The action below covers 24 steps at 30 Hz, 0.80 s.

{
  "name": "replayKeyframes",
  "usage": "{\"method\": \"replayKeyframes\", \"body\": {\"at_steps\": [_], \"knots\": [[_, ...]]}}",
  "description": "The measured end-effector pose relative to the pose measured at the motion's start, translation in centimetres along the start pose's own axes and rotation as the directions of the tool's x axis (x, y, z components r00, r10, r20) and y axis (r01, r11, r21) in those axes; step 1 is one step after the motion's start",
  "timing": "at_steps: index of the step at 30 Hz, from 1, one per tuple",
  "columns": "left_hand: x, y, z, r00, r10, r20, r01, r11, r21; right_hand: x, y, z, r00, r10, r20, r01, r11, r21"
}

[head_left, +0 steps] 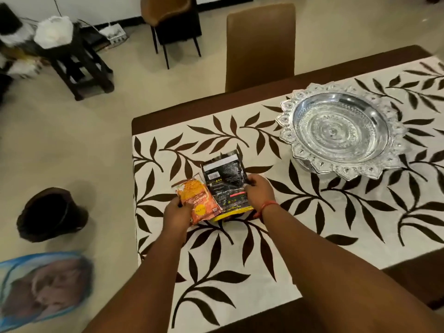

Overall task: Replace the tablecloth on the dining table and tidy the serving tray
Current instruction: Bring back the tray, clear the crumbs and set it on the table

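Hands: left hand (177, 213) pinches the orange packet (197, 199); right hand (260, 191) grips the black packet (225, 183), both just above the leaf-print tablecloth (336, 212).
Tray: silver serving tray (341, 127) stands bare, well apart to the right.
Risk: 2 thin, overlapping packets could slide from the fingertips in transit.
Floor: dark bin (51, 213) sits off the table's left edge; a loose toss may miss it.

No words can be read for sure. The black packet (225, 181) in the middle of the frame has a white barcode sticker near its upper left corner, and small print too blurry to read. The orange packet (198, 200) beside it has a yellow circle with tiny letters, maybe a brand mark.
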State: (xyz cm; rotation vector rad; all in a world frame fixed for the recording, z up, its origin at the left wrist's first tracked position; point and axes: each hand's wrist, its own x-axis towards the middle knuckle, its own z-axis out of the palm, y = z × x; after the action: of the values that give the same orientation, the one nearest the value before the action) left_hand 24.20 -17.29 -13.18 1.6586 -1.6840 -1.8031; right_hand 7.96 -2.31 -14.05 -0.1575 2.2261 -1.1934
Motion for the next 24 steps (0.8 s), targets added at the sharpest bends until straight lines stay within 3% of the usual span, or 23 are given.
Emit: {"method": "replayKeyframes", "body": {"at_steps": [12,19,24], "knots": [[-8.2,0.8,-4.4,0.986,0.039,0.16,0.008,0.959,-0.282,-10.4,-1.0,-5.2,0.993,-0.079,-0.085,0.1,0.956,0.275],[-13.3,6.3,-3.4,0.944,0.139,0.3,-0.06,0.964,-0.26,-13.7,-2.3,-12.8,0.958,-0.14,-0.25,0.205,0.945,0.255],[-15.8,11.7,1.1,0.893,0.229,0.387,-0.144,0.961,-0.237,-14.3,-4.8,-20.2,0.932,-0.082,-0.352,0.205,0.921,0.33]]}}
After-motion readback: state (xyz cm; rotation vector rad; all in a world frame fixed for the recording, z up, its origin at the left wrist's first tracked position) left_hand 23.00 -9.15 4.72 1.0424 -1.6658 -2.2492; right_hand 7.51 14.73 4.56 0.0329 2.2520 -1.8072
